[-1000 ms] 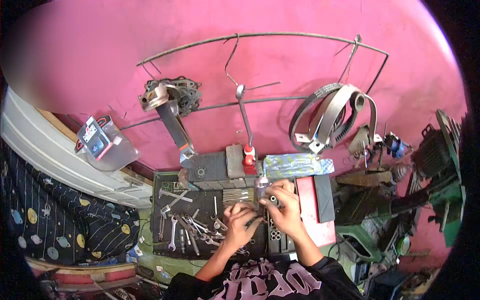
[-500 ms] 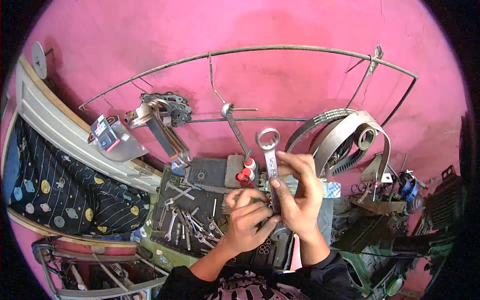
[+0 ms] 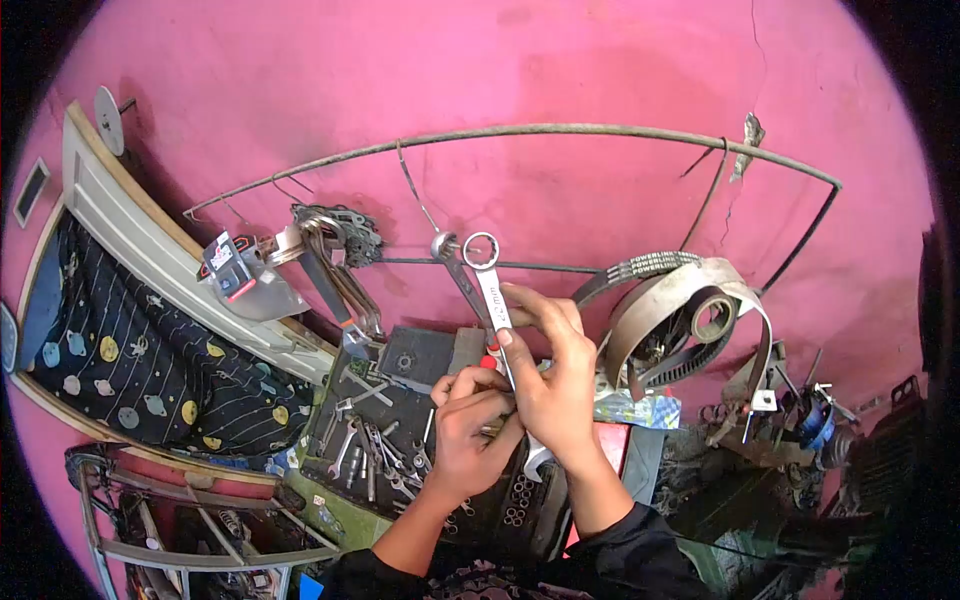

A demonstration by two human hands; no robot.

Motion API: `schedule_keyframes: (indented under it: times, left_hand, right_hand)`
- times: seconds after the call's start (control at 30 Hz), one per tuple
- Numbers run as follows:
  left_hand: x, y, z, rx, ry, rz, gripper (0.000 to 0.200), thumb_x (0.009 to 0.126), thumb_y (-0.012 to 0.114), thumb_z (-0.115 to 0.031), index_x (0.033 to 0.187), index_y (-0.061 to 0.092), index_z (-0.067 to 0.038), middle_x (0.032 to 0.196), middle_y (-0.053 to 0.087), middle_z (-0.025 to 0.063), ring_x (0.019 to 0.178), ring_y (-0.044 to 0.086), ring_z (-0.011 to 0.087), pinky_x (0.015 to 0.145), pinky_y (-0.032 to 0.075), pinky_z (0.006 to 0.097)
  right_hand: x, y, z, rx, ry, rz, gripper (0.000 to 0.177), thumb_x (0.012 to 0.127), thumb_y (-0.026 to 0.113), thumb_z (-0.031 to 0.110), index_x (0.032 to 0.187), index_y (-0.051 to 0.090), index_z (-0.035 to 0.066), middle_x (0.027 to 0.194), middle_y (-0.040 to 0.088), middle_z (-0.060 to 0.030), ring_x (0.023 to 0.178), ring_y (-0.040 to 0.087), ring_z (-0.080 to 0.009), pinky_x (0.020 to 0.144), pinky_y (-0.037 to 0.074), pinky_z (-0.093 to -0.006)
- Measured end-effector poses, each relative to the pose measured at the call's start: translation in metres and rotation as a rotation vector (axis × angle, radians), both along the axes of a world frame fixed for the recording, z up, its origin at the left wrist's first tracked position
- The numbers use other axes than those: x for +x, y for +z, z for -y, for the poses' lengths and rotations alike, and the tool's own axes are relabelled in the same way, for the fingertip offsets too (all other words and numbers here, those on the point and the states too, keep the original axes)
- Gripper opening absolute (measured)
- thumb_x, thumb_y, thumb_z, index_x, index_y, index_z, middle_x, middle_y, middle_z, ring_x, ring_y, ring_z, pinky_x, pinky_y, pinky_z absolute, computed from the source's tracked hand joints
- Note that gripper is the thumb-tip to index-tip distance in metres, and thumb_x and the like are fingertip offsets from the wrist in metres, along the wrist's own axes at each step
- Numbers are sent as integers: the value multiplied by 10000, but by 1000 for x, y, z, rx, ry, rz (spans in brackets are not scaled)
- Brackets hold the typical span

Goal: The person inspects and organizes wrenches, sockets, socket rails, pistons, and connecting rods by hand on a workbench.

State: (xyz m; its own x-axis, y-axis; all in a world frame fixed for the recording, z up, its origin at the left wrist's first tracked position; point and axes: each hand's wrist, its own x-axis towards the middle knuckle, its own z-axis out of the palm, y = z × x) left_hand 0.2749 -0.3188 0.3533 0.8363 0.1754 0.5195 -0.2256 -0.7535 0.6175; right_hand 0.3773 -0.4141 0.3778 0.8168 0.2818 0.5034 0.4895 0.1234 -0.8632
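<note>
My right hand [image 3: 555,375] is closed around the shaft of a silver combination wrench [image 3: 493,296], thumb pressed along it. The ring end points up, and size markings show on the shaft. Below the hand the open jaw sticks out. Close beside it, my left hand [image 3: 475,432] has its fingers curled by the wrench's lower shaft; what lies inside them is hidden. Behind the ring end, another wrench [image 3: 468,285] hangs from the metal rail. Under my hands, several wrenches [image 3: 375,450] and rows of sockets [image 3: 520,500] lie on a dark work surface.
A curved metal rail [image 3: 560,129] runs along the pink wall. From it hang belts [image 3: 650,264], a ring of chain-like parts [image 3: 345,238] and packaged items [image 3: 240,275]. A patterned curtain [image 3: 150,360] is at left, above a metal frame [image 3: 210,553]. Blue-and-black machinery [image 3: 822,415] stands at right.
The wrench and both hands have shifted left in view, with the wrench turned so its size markings face me. Its open jaw now shows below my right hand. My view has tilted slightly.
</note>
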Motion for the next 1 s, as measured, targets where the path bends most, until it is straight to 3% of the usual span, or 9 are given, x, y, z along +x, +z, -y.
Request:
schedule_keyframes:
  times: [0.17,0.27,0.43,0.5,0.6,0.73,0.8,1.0]
  left_hand:
    - [8,-14,-11,-108,119,-18,163,769,773,-72,930,757,-45,965,725,64,1021,656,234,965,352,408]
    - [16,-29,-18,-156,160,10,197,764,768,-92,957,758,-48,996,718,73,1030,657,244,964,356,415]
    - [26,-51,-28,-152,201,-31,246,740,764,-114,977,758,-47,1018,717,93,1037,656,268,962,358,429]
    - [30,-56,-30,-86,172,28,180,750,693,-33,925,699,8,940,670,135,895,628,341,817,401,430]
    - [36,-64,-33,-60,216,56,171,752,705,-49,911,688,13,907,650,149,866,633,358,785,407,436]
    - [39,-74,-37,-51,221,9,185,773,705,-74,939,692,7,911,650,158,875,634,366,790,412,444]
    - [40,-80,-36,-122,281,-124,252,799,725,-109,1038,744,-31,1005,732,118,1095,636,288,962,322,450]
    - [44,-86,-37,-124,303,-156,252,823,726,-135,1054,733,-34,1025,730,114,1089,621,293,947,316,463]
  right_hand:
    - [7,-4,-13,-52,36,4,466,853,706,-45,1315,678,6,1058,700,-162,1041,653,-284,946,514,-385]
    - [13,-20,-26,-109,1,148,478,849,687,-51,1322,673,20,1050,684,-187,1023,603,-333,944,497,-420]
    - [16,-30,-39,-144,-5,176,465,847,682,-58,1306,671,13,1054,687,-173,1036,585,-337,945,493,-433]
    - [17,-33,-42,-161,-40,200,447,842,673,-69,1282,673,12,1047,688,-163,1022,582,-342,949,488,-441]
    - [19,-36,-47,-152,-47,200,440,831,666,-83,1261,672,10,1030,685,-163,1016,578,-344,945,484,-448]
    - [21,-39,-50,-173,-69,203,442,815,664,-98,1244,673,12,1020,681,-165,1016,577,-348,942,481,-452]
    - [22,-44,-53,-183,-80,185,428,810,661,-101,1223,675,9,1025,676,-168,1015,574,-359,942,477,-454]
    - [25,-53,-59,-184,-131,216,404,812,648,-108,1201,663,-1,1042,676,-165,1020,575,-377,956,471,-467]
